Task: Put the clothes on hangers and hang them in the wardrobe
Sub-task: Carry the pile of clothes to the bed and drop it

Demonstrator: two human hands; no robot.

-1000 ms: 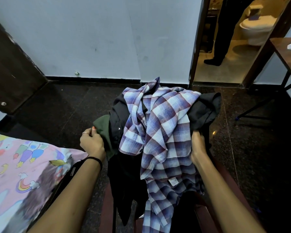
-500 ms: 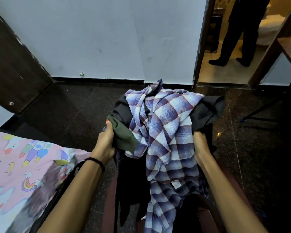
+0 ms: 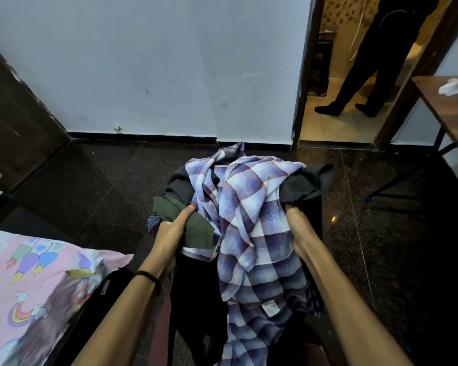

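Clothes (image 3: 238, 220) sit bunched between both hands, left hand (image 3: 169, 231) gripping the green top (image 3: 193, 223), right hand (image 3: 299, 233) tucked underneath with fingers hidden, so lift slowly, keeping everything together.

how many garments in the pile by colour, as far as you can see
Plaid blue-and-white shirt: 1
Olive green garment, gripped by the left hand: 1
Dark grey or black garments: at least 1; how many I cannot tell
Total: at least 3, with the right hand gripping the pile's other side

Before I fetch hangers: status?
Left hand grips green garment. Right hand grips plaid shirt. No hanger in view.
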